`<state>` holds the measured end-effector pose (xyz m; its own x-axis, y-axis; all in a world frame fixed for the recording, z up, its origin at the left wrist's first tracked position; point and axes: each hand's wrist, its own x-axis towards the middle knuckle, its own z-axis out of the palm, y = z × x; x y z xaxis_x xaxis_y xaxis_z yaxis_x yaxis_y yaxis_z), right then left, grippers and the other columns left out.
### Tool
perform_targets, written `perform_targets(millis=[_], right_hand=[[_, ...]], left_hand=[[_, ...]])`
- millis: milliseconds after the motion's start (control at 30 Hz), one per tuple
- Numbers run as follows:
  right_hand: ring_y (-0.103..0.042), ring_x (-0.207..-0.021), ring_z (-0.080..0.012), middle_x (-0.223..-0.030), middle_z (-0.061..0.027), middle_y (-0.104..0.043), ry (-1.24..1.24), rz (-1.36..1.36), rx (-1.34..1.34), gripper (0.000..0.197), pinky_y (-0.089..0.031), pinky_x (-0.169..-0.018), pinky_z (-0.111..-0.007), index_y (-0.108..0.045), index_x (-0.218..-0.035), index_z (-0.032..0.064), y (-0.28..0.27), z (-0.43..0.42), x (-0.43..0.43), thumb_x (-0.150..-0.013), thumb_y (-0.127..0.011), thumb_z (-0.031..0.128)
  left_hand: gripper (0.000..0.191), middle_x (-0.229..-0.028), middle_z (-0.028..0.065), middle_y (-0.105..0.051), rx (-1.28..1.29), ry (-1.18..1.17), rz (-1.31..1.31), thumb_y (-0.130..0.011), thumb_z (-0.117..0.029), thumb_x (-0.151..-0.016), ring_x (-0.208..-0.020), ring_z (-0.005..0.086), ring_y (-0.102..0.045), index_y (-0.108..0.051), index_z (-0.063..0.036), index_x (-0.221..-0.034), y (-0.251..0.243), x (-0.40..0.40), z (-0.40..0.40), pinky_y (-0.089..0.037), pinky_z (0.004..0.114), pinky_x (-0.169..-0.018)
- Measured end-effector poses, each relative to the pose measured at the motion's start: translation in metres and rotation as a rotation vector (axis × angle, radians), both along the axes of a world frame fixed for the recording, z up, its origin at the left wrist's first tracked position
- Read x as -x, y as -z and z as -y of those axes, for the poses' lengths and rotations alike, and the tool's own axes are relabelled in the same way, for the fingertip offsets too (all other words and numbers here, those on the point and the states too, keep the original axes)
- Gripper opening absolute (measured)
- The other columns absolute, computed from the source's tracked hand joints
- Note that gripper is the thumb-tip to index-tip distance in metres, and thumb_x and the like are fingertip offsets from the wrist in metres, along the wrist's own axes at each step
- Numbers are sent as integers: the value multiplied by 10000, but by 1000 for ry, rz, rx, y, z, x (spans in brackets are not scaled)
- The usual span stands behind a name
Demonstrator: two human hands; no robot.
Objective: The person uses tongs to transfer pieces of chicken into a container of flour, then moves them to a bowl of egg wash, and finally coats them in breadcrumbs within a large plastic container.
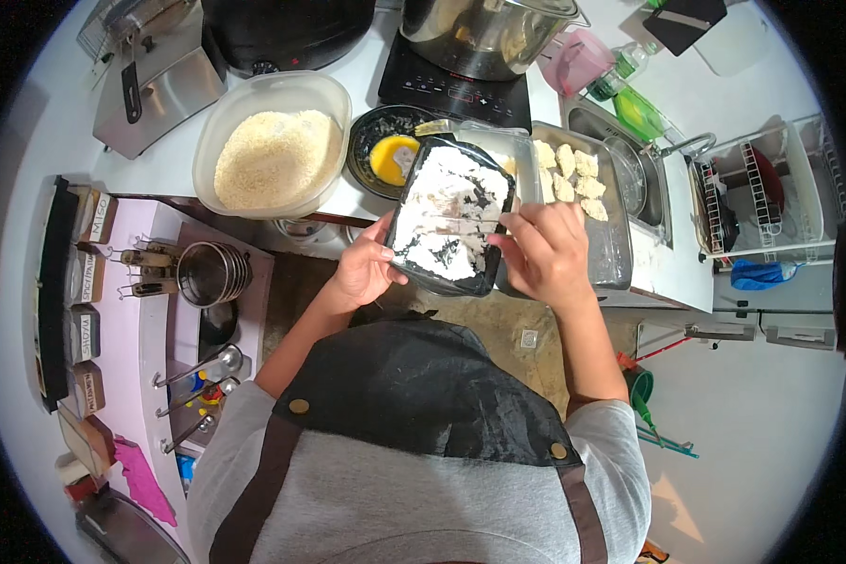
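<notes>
My left hand (366, 264) grips the left edge of a black rectangular container (499, 271) holding white powder (451, 211), tilted in front of me. At its right edge is my right hand (550, 250), fingertips bent over a thin piece at the powder's side; whether they hold it is unclear. Behind lies a black bowl (362, 144) with yellow liquid (389, 158) and a pale lump. A translucent tub (204, 141) of pale crumbs (282, 158) stands to the left. Several crumb-coated pieces (586, 164) lie in a metal tray (617, 268) at the right, beside a clear plastic container (527, 151).
At the back, a steel pot (479, 35) stands on a black induction cooker (451, 95). A sink (659, 211) and dish rack (768, 243) are to the right. Strainers (211, 275) and ladles (225, 358) hang by the left shelf (151, 211).
</notes>
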<state>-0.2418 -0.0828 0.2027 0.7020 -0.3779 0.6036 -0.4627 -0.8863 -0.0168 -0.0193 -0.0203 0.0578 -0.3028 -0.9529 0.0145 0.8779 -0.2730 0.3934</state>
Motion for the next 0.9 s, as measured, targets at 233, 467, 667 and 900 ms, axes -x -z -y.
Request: perform_targets(millis=[233, 467, 667, 900], right_hand=[[-501, -686, -236, -772, -58, -548, 143, 107, -37, 251, -348, -603, -343, -622, -839, 72, -12, -1, 10, -640, -748, 158], [-491, -681, -241, -775, -56, -553, 133, 115, -51, 243, -363, -613, -342, -632, -820, 70, -1, -7, 6, -624, -757, 142], [-484, -666, -211, -792, -42, -571, 96, 76, 137, 291, -356, -601, -322, -661, -866, 65, 8, -12, 7, -598, -766, 108], [-484, -644, -199, -745, -35, -556, 177, 165, 213, 226, -346, -587, -311, -649, -819, 82, 31, -3, 0, -634, -771, 121]], left_hand=[[653, -1117, 138, -569, -4, -16, 5, -479, -57, -704, -855, 191, -647, -317, 7, -1333, 0, 0, -2, -595, 291, -600], [658, -1131, 135, -566, 10, -10, -12, -481, -55, -711, -847, 183, -645, -308, -1, -1344, -4, 3, -1, -591, 285, -592], [679, -1155, 123, -550, 21, -43, -11, -486, -46, -721, -862, 173, -638, -275, -16, -1367, -10, 10, 2, -588, 269, -585], [727, -1204, 86, -493, 35, -61, 115, -498, -15, -754, -933, 146, -598, -194, -71, -1412, -20, 23, 9, -584, 257, -613]])
